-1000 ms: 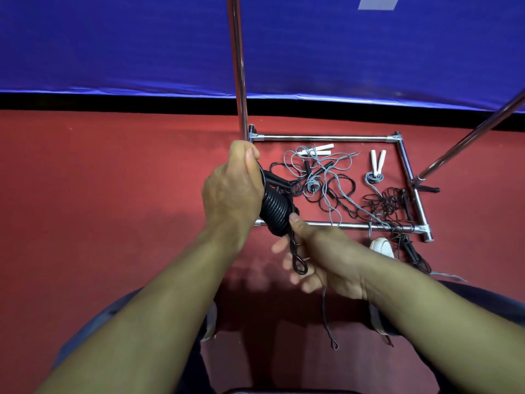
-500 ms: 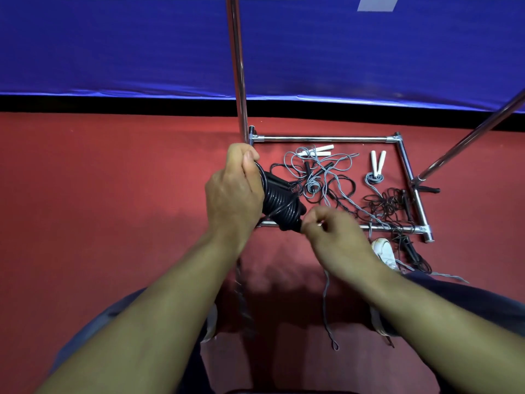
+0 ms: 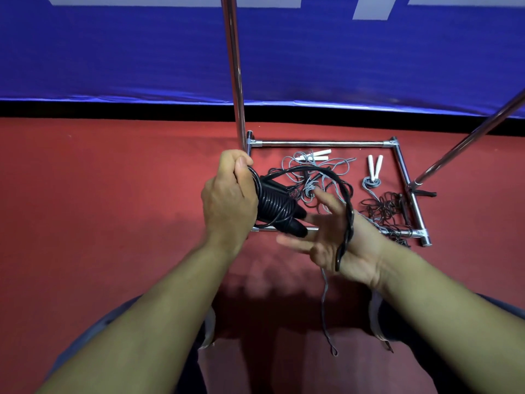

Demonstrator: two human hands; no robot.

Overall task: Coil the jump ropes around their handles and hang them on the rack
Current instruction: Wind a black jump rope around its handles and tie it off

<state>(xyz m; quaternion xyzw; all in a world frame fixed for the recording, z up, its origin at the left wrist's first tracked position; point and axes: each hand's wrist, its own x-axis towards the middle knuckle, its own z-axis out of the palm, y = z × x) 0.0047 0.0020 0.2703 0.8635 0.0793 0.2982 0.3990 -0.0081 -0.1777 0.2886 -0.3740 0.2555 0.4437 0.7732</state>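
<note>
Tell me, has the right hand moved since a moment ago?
Yes. The right hand opened and shifted right along the rack's near floor bar, away from the coiled black rope.

The two shiny metal rack poles run off the top and right edges, so their tops cannot be seen. The left hand hides one end of the black jump rope handles. The right hand's fingers look blurry.
</note>
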